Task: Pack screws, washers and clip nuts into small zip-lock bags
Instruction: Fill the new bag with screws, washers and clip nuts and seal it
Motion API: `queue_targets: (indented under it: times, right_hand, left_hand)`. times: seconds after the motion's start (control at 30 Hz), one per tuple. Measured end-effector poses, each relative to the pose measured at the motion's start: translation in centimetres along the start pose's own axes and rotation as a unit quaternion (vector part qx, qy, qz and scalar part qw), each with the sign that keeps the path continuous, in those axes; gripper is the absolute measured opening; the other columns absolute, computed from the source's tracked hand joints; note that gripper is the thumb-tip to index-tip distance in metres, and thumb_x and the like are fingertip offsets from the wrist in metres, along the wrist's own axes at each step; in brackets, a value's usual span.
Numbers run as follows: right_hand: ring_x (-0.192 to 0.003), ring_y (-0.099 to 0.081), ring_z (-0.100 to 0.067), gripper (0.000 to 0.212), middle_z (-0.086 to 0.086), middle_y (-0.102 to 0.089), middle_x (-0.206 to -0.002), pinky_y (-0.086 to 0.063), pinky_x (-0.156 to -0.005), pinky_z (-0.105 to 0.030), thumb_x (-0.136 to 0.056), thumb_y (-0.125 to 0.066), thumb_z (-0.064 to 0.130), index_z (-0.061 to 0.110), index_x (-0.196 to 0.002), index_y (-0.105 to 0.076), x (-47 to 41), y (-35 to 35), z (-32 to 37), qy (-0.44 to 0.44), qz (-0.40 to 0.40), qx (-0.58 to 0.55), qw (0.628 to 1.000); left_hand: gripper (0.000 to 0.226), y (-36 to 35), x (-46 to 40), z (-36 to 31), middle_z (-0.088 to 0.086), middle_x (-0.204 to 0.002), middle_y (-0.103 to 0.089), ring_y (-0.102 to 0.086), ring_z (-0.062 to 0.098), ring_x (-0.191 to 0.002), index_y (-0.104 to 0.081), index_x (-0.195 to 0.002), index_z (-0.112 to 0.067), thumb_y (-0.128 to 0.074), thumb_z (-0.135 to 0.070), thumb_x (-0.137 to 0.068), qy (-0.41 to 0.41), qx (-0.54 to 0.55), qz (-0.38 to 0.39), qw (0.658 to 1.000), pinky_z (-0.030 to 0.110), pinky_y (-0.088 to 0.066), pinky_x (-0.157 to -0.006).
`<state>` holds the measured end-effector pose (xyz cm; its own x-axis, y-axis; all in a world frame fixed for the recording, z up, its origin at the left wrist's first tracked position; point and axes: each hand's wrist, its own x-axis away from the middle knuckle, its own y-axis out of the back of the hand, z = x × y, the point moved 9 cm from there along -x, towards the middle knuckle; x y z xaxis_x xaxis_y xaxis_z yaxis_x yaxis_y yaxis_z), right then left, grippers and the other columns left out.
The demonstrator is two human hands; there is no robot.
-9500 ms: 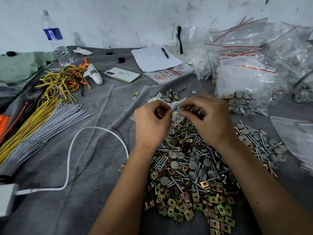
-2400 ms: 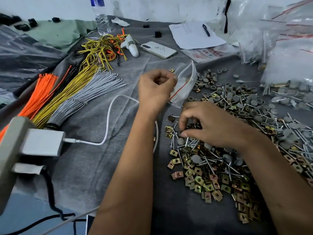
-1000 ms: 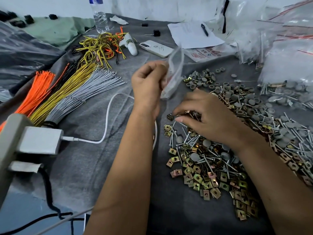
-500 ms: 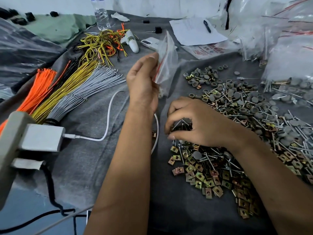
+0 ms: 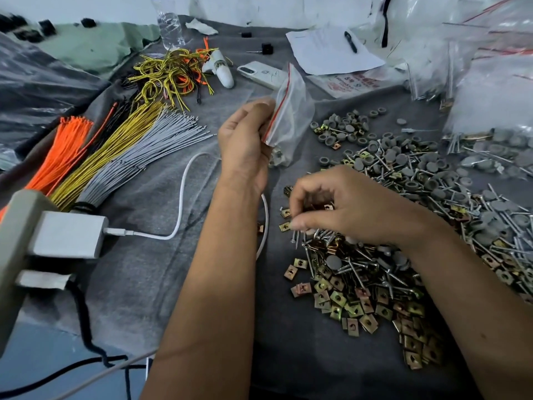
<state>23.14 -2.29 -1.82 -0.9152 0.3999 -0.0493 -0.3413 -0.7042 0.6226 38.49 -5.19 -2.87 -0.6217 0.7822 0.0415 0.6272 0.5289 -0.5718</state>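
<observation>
Head view: our right hand [image 5: 350,207] now pinches several silver threaded screws [image 5: 323,235] lifted from the mixed hardware heap [image 5: 372,272]; our left hand [image 5: 245,142] grips the clear red-striped zip-lock bag [image 5: 291,116], raised higher than before. Loading looks imminent. Bare grey cloth [image 5: 161,269] lies leftward.

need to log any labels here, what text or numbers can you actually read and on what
Nothing reads clearly.
White sheet under the pen: faint lines, too small to read.
Red-printed leaflet: red characters, blurred.
Water bottle: label cut off at the frame's top.
Small zip-lock bag in the left hand: red seal line only, no print.
</observation>
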Motion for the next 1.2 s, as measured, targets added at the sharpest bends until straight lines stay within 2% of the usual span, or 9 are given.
queue_targets:
  times: [0.1, 0.23, 0.37, 0.43, 0.57, 0.77, 0.97, 1.1, 1.2]
  right_hand:
    - [-0.078, -0.072, -0.019, 0.008, 0.003, -0.073, -0.083, -0.061, -0.069, -0.039, -0.086, -0.081, 0.022, 0.024, -0.087, -0.073, 0.4, 2.1, -0.9, -0.002, -0.075, -0.034, 0.997]
    - [-0.088, -0.074, -0.009, 0.015, 0.006, -0.077, -0.093, -0.060, -0.083, -0.026, -0.086, -0.079, 0.008, 0.018, -0.097, -0.075, 1.0, 4.6, -2.1, -0.001, -0.160, -0.050, 0.986]
    - [-0.082, -0.077, -0.022, 0.016, -0.009, -0.076, -0.089, -0.064, -0.073, -0.035, -0.087, -0.075, -0.005, 0.006, -0.098, -0.071, 1.5, 6.6, -3.4, -0.008, -0.245, -0.123, 0.962]
    - [-0.076, -0.077, -0.025, 0.016, -0.010, -0.075, -0.086, -0.064, -0.068, -0.037, -0.086, -0.077, -0.003, 0.006, -0.097, -0.070, 1.7, 7.2, -3.8, -0.012, -0.277, -0.136, 0.951]
    - [-0.080, -0.077, -0.020, 0.021, -0.004, -0.077, -0.088, -0.063, -0.075, -0.029, -0.081, -0.082, 0.001, 0.015, -0.094, -0.074, 2.0, 7.6, -4.1, -0.012, -0.297, -0.109, 0.948]
    - [-0.082, -0.077, -0.020, 0.017, -0.005, -0.078, -0.087, -0.061, -0.076, -0.029, -0.082, -0.082, 0.002, 0.012, -0.094, -0.076, 2.0, 7.7, -4.5, -0.021, -0.299, -0.116, 0.947]
    - [-0.079, -0.078, -0.022, 0.016, -0.005, -0.079, -0.088, -0.062, -0.069, -0.026, -0.088, -0.073, -0.006, 0.007, -0.098, -0.075, 2.2, 8.0, -4.9, -0.024, -0.314, -0.164, 0.935]
    - [-0.077, -0.078, -0.021, 0.017, -0.003, -0.079, -0.085, -0.063, -0.073, -0.030, -0.085, -0.077, -0.003, 0.013, -0.094, -0.075, 2.4, 8.3, -5.1, -0.025, -0.328, -0.165, 0.930]
    - [-0.076, -0.077, -0.022, 0.021, -0.003, -0.079, -0.086, -0.061, -0.070, -0.025, -0.088, -0.073, -0.005, 0.015, -0.094, -0.076, 2.4, 8.4, -5.1, -0.021, -0.343, -0.181, 0.922]
  left_hand:
    - [0.019, -0.4, 0.4, 0.1, 0.005, -0.062, -0.064, -0.058, 0.014, -0.053, -0.066, -0.078, -0.002, -0.060, 0.007, -0.093, 0.009, -0.017, 0.006, 1.000, 0.022, -0.047, -0.050]
    - [0.016, -0.7, 1.0, -0.4, 0.006, -0.065, -0.059, -0.055, 0.009, -0.046, -0.062, -0.089, 0.001, -0.052, 0.004, -0.100, 0.032, 0.058, 0.023, 0.998, 0.017, -0.045, -0.043]
    - [0.021, -0.8, 1.2, -0.8, 0.002, -0.064, -0.062, -0.059, 0.007, -0.046, -0.060, -0.088, -0.004, -0.047, -0.003, -0.105, 0.055, 0.127, 0.047, 0.989, 0.016, -0.045, -0.040]
    - [0.019, -0.8, 1.2, -0.8, 0.003, -0.073, -0.060, -0.059, 0.011, -0.057, -0.061, -0.090, -0.006, -0.049, -0.005, -0.104, 0.048, 0.075, 0.046, 0.995, 0.020, -0.048, -0.049]
    - [0.016, -0.7, 0.8, -0.7, 0.014, -0.094, -0.060, -0.059, 0.023, -0.085, -0.061, -0.103, 0.000, -0.046, -0.005, -0.106, 0.036, 0.039, 0.048, 0.997, 0.037, -0.049, -0.089]
    - [0.042, -0.7, 0.9, -0.1, 0.015, -0.102, -0.071, -0.065, 0.027, -0.097, -0.073, -0.085, -0.003, -0.038, -0.009, -0.108, 0.098, 0.102, 0.094, 0.985, 0.042, -0.053, -0.098]
    - [0.025, -0.6, 0.4, -0.8, 0.001, -0.067, -0.052, -0.043, 0.007, -0.049, -0.056, -0.087, -0.005, -0.038, 0.000, -0.104, 0.047, 0.104, 0.069, 0.991, 0.018, -0.039, -0.045]
    - [0.021, -1.2, 0.8, 0.3, 0.001, -0.074, -0.065, -0.058, 0.011, -0.057, -0.057, -0.090, -0.013, -0.046, -0.002, -0.105, 0.015, -0.092, 0.054, 0.994, 0.024, -0.047, -0.048]
    - [0.023, -3.0, 1.8, 0.7, 0.001, -0.076, -0.059, -0.053, 0.014, -0.056, -0.053, -0.102, -0.019, -0.047, 0.004, -0.102, -0.089, -0.259, 0.087, 0.958, 0.030, -0.043, -0.051]
